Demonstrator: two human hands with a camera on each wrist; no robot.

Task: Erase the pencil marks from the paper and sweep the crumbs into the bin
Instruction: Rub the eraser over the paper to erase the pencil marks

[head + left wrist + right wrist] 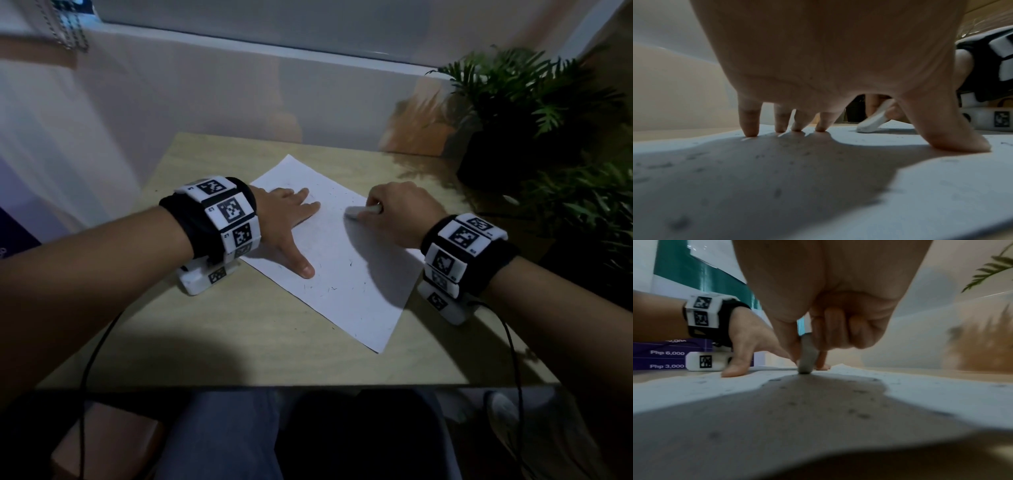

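A white sheet of paper (pixel 342 267) lies slanted on the wooden table (pixel 191 329), dotted with small dark eraser crumbs (pixel 330 288). My left hand (pixel 291 219) presses flat on the sheet's left part, fingers straight and spread, thumb out toward me. My right hand (pixel 397 212) grips a white eraser (pixel 359 210) and holds its tip on the paper near the far right edge. In the left wrist view the eraser (pixel 873 120) touches the paper (pixel 920 194) beyond my thumb. In the right wrist view the eraser (pixel 806 358) stands on the paper (pixel 941 394) between thumb and curled fingers. No bin is in view.
A potted green plant (pixel 534 102) in a dark pot stands at the table's far right corner, with more foliage along the right edge. A pale wall runs behind the table. A purple box with printed prices (pixel 668 353) sits at the left. Wrist cables hang off the front edge.
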